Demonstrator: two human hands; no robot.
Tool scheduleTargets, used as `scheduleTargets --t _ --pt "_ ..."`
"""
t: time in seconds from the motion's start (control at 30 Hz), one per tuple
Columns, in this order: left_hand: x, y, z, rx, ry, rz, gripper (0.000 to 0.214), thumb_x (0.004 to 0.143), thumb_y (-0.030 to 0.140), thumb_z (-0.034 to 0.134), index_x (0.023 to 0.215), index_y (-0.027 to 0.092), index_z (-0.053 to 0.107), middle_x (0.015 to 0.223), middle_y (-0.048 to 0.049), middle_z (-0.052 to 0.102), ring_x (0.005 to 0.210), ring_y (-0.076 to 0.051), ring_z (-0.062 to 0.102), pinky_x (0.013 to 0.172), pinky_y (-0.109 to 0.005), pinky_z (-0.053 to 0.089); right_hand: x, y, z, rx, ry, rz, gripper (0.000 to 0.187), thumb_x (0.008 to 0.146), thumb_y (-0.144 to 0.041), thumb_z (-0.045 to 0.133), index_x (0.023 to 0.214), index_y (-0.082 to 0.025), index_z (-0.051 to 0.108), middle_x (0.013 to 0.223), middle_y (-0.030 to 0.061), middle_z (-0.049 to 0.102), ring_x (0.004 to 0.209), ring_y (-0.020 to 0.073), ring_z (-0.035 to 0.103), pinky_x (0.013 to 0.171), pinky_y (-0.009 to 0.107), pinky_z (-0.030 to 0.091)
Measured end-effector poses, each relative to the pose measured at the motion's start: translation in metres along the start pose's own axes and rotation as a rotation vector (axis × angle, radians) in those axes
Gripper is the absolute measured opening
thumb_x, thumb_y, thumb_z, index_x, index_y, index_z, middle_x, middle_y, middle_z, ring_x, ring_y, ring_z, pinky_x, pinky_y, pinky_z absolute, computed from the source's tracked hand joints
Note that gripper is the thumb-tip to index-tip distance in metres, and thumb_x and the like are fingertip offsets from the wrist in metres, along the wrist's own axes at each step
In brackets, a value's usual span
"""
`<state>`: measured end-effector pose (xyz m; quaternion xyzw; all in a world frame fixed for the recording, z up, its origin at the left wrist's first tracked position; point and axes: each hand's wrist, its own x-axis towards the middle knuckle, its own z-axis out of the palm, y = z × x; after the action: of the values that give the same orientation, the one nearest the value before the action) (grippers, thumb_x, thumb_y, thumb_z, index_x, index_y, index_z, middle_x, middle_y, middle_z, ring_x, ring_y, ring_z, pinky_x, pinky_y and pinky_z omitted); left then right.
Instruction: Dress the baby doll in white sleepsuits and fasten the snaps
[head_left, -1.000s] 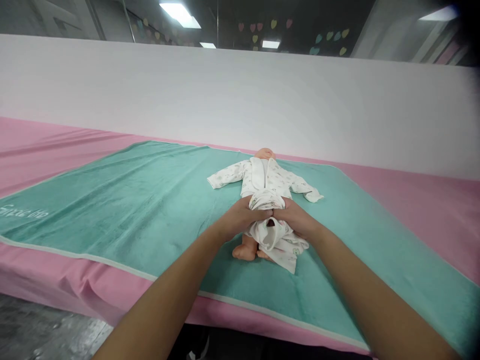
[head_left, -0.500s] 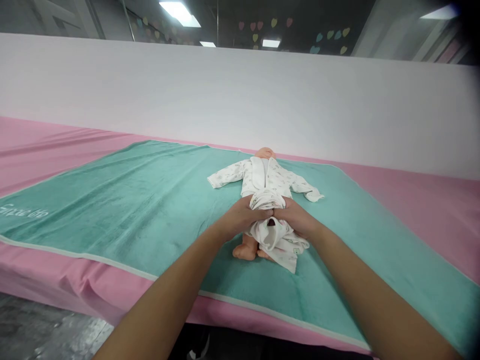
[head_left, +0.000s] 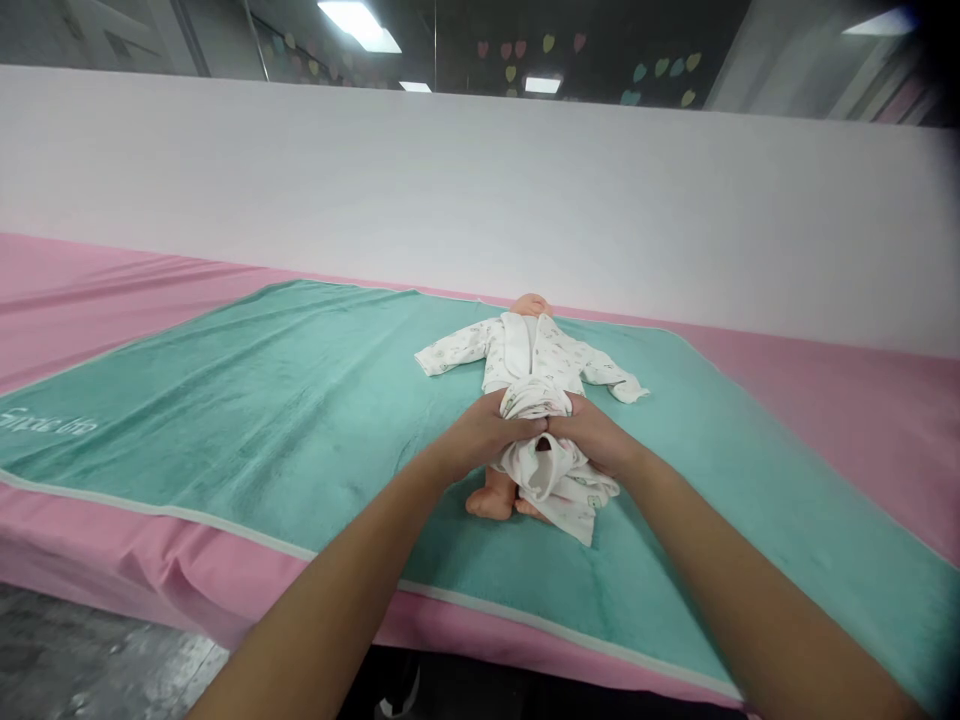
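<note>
A baby doll (head_left: 530, 305) lies on its back with its feet toward me, wearing a white printed baby garment (head_left: 544, 355) that is open and bunched at the middle. My left hand (head_left: 480, 435) and my right hand (head_left: 592, 435) press in from both sides, fingertips meeting over the gathered fabric at the doll's waist. Below them, the doll's bare legs (head_left: 491, 498) show. The garment's sleeves lie spread out to either side.
The doll lies on a teal towel mat (head_left: 225, 420) with a pale border, spread over a pink sheet (head_left: 832, 410). A tall white panel (head_left: 480, 190) stands behind the sheet. Dark glass with heart decorations lies beyond it.
Both hands stay on the gathered fabric at almost the same spot. Only the view and the hands have shifted very slightly.
</note>
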<state>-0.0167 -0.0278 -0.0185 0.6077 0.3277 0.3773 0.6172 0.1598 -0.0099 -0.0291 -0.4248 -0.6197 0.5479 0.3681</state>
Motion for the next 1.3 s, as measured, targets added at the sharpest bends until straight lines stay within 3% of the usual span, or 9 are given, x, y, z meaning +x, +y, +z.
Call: scheduleTargets --t 1.3 --pt "0.0012 -0.0015 -0.0011 0.060 -0.002 0.000 0.042 0.071 0.034 0.067 0.109 0.017 0.059 0.099 -0.0070 0.064 0.090 -0.022 0.059 0.072 -0.030 0.044 0.0010 0.0032 -0.0017 0.014 -0.013 -0.008 0.039 0.065 -0.021 0.066 0.104 -0.021 0.064 0.095 0.0024 0.068 0.082 0.0222 0.063 0.067 0.029 0.049"
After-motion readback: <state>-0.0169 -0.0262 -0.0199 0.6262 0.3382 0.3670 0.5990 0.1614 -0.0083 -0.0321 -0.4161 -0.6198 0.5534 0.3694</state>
